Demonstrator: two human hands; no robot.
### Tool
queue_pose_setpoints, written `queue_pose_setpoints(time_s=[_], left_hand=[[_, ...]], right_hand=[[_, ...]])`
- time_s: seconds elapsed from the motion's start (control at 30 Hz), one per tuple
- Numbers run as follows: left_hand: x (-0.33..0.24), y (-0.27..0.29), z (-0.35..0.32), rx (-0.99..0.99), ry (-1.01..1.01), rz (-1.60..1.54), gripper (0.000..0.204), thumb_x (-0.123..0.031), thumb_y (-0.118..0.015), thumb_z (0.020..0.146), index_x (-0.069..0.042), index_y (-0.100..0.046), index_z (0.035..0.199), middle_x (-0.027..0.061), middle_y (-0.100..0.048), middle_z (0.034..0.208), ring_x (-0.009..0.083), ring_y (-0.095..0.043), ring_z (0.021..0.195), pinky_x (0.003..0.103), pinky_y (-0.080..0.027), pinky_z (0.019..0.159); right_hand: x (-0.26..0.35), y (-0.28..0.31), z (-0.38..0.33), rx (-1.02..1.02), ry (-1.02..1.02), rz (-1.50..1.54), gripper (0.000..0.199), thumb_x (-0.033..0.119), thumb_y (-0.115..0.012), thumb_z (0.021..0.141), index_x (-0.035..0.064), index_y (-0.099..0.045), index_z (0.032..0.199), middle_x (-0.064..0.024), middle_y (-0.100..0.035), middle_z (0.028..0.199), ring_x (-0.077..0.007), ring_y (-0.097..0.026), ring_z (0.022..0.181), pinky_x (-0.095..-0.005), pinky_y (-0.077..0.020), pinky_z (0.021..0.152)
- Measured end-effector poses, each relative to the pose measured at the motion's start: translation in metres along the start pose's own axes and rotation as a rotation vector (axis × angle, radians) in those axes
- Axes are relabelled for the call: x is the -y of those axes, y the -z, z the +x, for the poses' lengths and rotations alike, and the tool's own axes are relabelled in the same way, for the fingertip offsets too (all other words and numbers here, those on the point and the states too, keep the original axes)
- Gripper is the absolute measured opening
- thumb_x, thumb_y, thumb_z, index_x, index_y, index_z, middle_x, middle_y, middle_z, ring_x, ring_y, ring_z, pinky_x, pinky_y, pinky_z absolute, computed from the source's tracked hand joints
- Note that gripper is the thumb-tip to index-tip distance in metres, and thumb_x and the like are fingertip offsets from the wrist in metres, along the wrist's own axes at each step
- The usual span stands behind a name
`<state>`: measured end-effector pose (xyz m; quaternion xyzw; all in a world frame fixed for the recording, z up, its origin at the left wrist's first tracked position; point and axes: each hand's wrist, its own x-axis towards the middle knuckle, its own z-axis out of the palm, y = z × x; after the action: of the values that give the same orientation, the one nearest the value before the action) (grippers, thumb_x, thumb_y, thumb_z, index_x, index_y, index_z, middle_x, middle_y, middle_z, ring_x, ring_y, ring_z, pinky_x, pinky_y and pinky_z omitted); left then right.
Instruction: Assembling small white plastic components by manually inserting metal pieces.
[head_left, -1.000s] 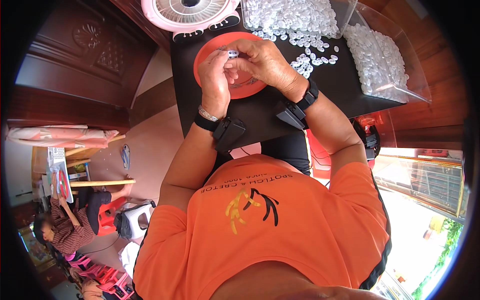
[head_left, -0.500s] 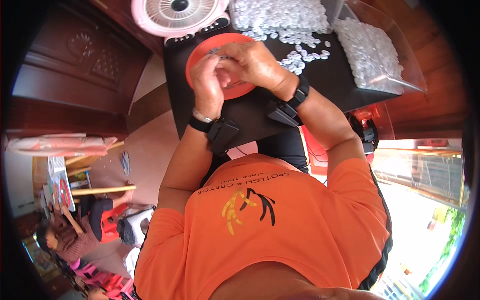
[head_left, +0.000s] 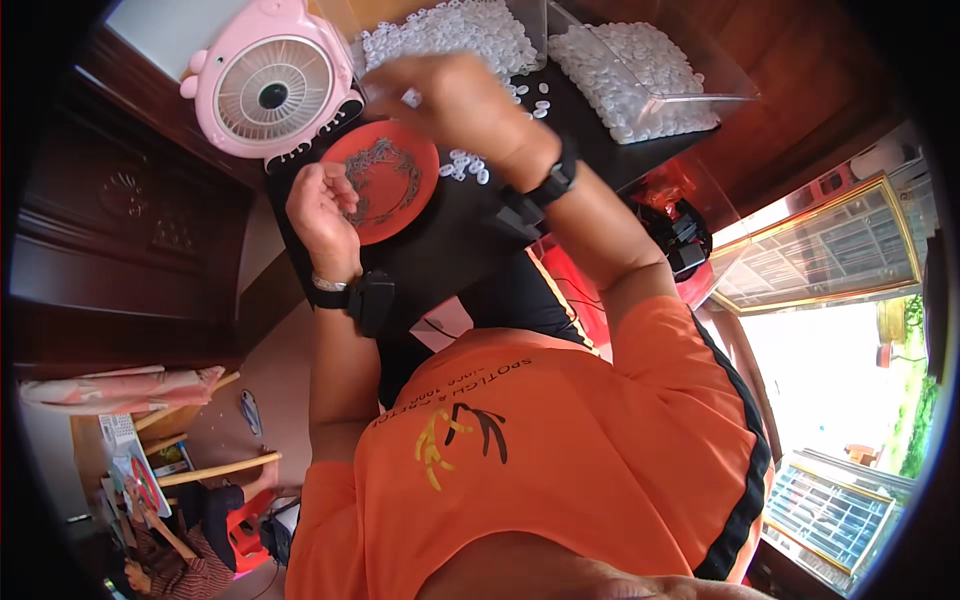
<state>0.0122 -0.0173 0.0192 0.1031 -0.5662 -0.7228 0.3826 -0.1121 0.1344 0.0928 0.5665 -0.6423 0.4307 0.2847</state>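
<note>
An orange-red round plate (head_left: 425, 165) lies on the black table, bearing many small grey metal-looking bits (head_left: 372, 155), too fine to name. My left hand (head_left: 325, 215) is at the plate's left edge, its fingers curled in; what they hold, if anything, is hidden. Raised past the plate's far right side, my right hand (head_left: 440, 100) is smeared by motion. A small whitish plastic piece (head_left: 411, 97) shows among its fingers, but I cannot tell whether it is gripped. Loose clear-white oval plastic pieces (head_left: 465, 166) lie right of the plate, below this hand.
Two clear bins hold heaps of similar pieces, one heap (head_left: 450, 38) behind my right hand, the other heap (head_left: 635, 80) farther right. A pink fan (head_left: 272, 90) stands at the far left of the black table (head_left: 440, 250). Another person (head_left: 185, 555) sits at lower left.
My hands were together over the plate and are now apart. My right hand has moved up toward the bins; the left has drawn to the plate's left edge. The whole view has also shifted.
</note>
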Motion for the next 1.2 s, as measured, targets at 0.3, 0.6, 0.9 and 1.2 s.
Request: queue_pose_setpoints(time_s=[0.3,0.6,0.9,1.2], left_hand=[[-0.018,0.013,-0.014,0.123,0.098,0.444,0.025,-0.022,-0.051,0.087,-0.001,-0.062,0.079,0.0012,-0.057,0.067,0.01,-0.054,0.059,0.021,-0.04,0.054],[-0.012,0.029,-0.067,0.389,-0.357,1.221,0.018,-0.017,-0.054,0.083,-0.002,-0.062,0.08,0.0146,-0.062,0.082,0.0329,-0.057,0.084,0.04,-0.045,0.076],[-0.025,0.039,-0.109,0.338,-0.428,1.198,0.013,-0.011,-0.054,0.082,0.0,-0.061,0.08,0.0138,-0.061,0.083,0.0327,-0.056,0.083,0.041,-0.044,0.076],[-0.018,0.047,-0.135,0.203,-0.515,1.116,0.008,-0.007,-0.056,0.08,0.0,-0.059,0.08,0.0115,-0.06,0.084,0.0306,-0.054,0.084,0.039,-0.043,0.077]], right_hand=[[-0.062,0.149,-0.013,-0.319,-0.108,0.144,0.032,0.019,-0.063,0.079,-0.0011,-0.061,0.105,-0.0178,-0.065,0.091,-0.0379,-0.061,0.083,-0.0418,-0.0498,0.073],[-0.064,0.075,-0.089,0.48,-0.345,-0.158,0.025,0.02,-0.065,0.077,0.0048,-0.066,0.097,-0.0127,-0.067,0.082,-0.0268,-0.065,0.076,-0.0335,-0.0503,0.069],[-0.091,0.023,-0.121,0.615,-0.293,-0.334,0.026,0.021,-0.063,0.075,0.0142,-0.066,0.1,-0.0122,-0.066,0.093,-0.0314,-0.062,0.089,-0.0413,-0.05,0.078],[-0.057,0.007,-0.104,0.612,-0.209,-0.315,0.017,0.02,-0.06,0.079,0.012,-0.067,0.092,-0.0102,-0.061,0.09,-0.0304,-0.061,0.083,-0.0403,-0.0488,0.073]])
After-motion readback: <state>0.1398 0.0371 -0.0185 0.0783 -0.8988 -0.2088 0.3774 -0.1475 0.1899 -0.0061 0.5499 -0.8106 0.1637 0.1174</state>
